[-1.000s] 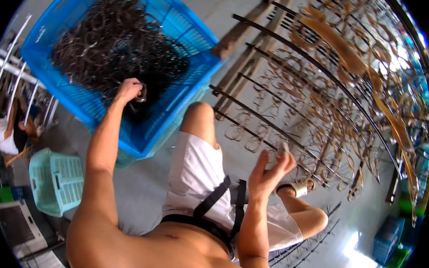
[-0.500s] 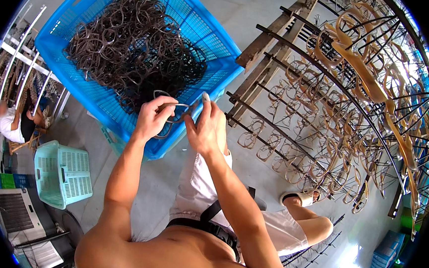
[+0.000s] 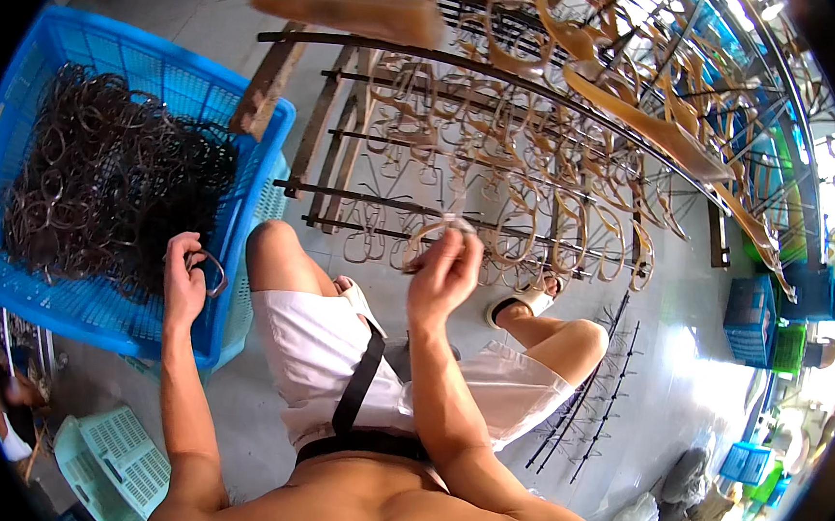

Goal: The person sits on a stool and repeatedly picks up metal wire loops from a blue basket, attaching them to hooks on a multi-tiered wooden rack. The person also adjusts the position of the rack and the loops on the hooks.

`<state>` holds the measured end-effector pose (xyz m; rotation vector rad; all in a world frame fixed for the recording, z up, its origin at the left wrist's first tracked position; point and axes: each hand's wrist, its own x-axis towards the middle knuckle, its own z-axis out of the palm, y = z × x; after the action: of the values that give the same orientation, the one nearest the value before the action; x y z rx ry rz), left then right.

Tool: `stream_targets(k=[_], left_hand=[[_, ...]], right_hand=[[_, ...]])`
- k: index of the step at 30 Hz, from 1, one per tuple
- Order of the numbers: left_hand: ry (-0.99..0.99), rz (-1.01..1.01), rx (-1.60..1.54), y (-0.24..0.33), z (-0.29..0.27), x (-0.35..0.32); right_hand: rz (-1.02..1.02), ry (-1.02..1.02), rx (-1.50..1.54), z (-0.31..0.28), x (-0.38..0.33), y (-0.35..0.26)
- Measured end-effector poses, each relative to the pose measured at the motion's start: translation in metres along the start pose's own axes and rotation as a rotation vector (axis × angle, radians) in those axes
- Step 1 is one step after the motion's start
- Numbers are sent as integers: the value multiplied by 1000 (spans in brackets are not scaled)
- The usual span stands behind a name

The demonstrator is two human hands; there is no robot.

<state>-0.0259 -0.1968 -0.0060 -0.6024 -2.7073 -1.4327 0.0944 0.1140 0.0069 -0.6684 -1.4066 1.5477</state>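
Observation:
My right hand (image 3: 444, 274) is raised in front of the rack and pinches a thin tan loop (image 3: 431, 232) near the dark rods of the rack (image 3: 412, 207). My left hand (image 3: 184, 278) rests at the right wall of the blue crate (image 3: 247, 200) and grips a dark metal loop (image 3: 212, 267). The crate holds a tangled heap of several dark wire loops (image 3: 104, 180). I sit with my knees apart, in white shorts, between crate and rack.
The rack carries several tan loops and long tan strips (image 3: 640, 121) on its rods. A pale green crate (image 3: 108, 457) lies at lower left. Blue and green crates (image 3: 757, 318) stand at right. A low rod stand (image 3: 586, 408) lies on the floor.
My hands were together over the crate's edge. The right hand has swung over to the rack with a tan loop, and the left hand has dropped back to the crate with a dark loop.

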Motion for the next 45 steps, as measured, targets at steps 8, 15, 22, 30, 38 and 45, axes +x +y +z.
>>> stream_targets(k=[8,15,22,30,38,45], left_hand=[[-196,-89,366,-18,12,-7],[-156,-248,504,-19,2,-6],[-60,-357,500,-21,5,-21],[93,-436,88,-20,0,-13],[102,-335,197,-38,9,-12],[218,-417,120,-28,12,-11]], right_hand=[[8,271,-426,-10,43,23],[134,288,-347,-4,52,24],[186,249,-232,-4,54,24],[202,237,13,1,53,30],[215,139,25,-1,48,30],[120,40,-176,6,33,20]])
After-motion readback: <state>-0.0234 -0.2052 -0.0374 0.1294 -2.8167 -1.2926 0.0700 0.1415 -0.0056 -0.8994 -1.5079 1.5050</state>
